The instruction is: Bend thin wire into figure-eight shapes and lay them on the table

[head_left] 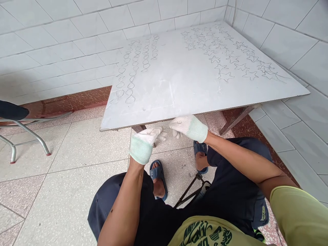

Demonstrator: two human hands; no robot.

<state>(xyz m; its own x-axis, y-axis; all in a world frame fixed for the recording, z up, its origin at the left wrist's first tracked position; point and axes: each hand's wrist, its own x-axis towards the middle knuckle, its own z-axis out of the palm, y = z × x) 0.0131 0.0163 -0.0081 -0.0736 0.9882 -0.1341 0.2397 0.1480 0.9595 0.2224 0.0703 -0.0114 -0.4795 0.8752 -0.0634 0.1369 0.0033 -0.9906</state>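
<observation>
Both my hands wear white knitted gloves with pale green cuffs. At the front edge of the white tabletop (164, 99), my left hand (146, 139) has its fingers drawn together, pointing right. My right hand (189, 127) faces it a short gap away, its fingers curled and pressed together. Anything between the fingers is too thin or hidden to make out. On the tabletop's right part lie several star-shaped thin wire pieces (225, 76), some overlapping. Toward the left, rows of looped, figure-eight wire pieces (130, 91) lie flat.
Tiled walls (89, 25) meet behind the table. A metal-legged stool (38, 136) stands on the speckled floor (84, 143) at left. A wooden table leg (238, 119) shows at right. My slippered feet are below, with a folding seat frame (191, 189) between my legs.
</observation>
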